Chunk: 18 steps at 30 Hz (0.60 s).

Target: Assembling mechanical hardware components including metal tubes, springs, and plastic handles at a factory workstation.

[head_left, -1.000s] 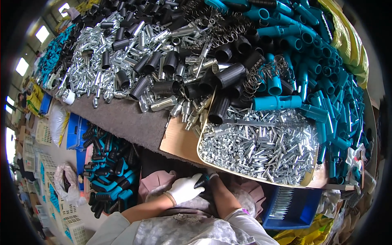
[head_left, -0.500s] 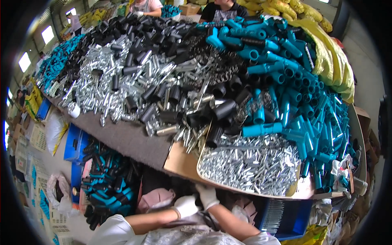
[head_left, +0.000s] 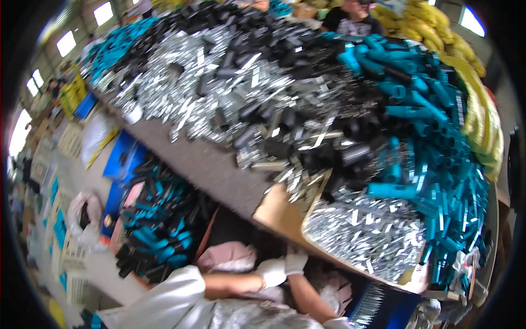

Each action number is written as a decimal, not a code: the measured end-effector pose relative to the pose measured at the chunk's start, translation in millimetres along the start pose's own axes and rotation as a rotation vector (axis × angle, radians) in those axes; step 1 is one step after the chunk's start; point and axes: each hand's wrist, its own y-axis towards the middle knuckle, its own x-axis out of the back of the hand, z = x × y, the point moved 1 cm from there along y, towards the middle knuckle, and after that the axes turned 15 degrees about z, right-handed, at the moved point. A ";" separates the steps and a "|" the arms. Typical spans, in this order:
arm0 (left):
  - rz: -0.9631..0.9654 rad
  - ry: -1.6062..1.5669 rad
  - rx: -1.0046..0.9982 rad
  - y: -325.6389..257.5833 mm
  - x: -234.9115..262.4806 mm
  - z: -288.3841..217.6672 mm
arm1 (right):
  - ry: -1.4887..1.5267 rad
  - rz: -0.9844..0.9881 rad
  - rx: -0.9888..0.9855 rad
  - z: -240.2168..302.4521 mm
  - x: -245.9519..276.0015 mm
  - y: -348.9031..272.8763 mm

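Note:
My left hand (head_left: 272,272), in a white glove, is just below the table's front edge, close against my right hand (head_left: 296,263), gloved the same way. Motion blurs the fingers of both, so whether they hold anything does not show. Beyond the edge, nearest my hands, lies a shallow tray (head_left: 312,239) heaped with small silver metal pins (head_left: 364,236). A pink cloth (head_left: 227,256) lies beside my left wrist. Behind the tray are black plastic sleeves (head_left: 353,153), long silver metal parts (head_left: 186,82) and teal plastic tubes (head_left: 405,112) in a large heap.
A bin of teal and black handle-like parts (head_left: 156,219) stands at the lower left, near a blue crate (head_left: 123,156). To the right of my hands sits a blue box (head_left: 402,312) with springs or rods. Yellow sacks (head_left: 482,118) and a person (head_left: 353,19) are across the table.
The whole view has shifted and tilted, so the table now sits further right. My right hand has drawn back slightly from the edge, beside my left.

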 end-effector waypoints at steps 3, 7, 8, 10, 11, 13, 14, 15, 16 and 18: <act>0.136 0.013 0.051 6.9 8.8 2.6 | 0.449 0.205 -0.173 17.3 20.2 4.3; 0.302 0.112 -0.003 -53.0 123.6 -65.7 | 1.341 0.474 -0.211 0.1 61.5 -10.3; 0.226 0.038 -0.080 -78.9 152.7 -67.3 | 1.392 0.561 -0.166 -8.8 77.4 -19.2; 0.162 -0.031 0.007 -130.6 232.4 -99.0 | 1.610 0.577 -0.296 -73.9 88.3 -28.7; 0.013 -0.015 -0.011 -157.0 256.6 -100.2 | 1.661 0.581 -0.344 -96.4 84.5 -32.7; -0.291 0.120 -0.045 -210.8 297.5 -105.4 | 1.718 0.505 -0.267 -64.6 97.3 -38.2; -0.352 0.102 -0.024 -236.6 313.9 -112.5 | 1.715 0.553 -0.179 -71.4 98.2 -35.7; -0.433 0.026 -0.067 -261.6 321.5 -113.1 | 1.627 0.543 -0.233 -67.7 94.2 -37.4; -0.475 0.039 0.076 -282.4 328.5 -126.1 | 1.541 0.536 -0.280 -63.5 89.3 -37.4; -0.526 0.166 0.150 -304.4 334.9 -132.0 | 1.521 0.577 -0.183 -50.5 84.4 -39.0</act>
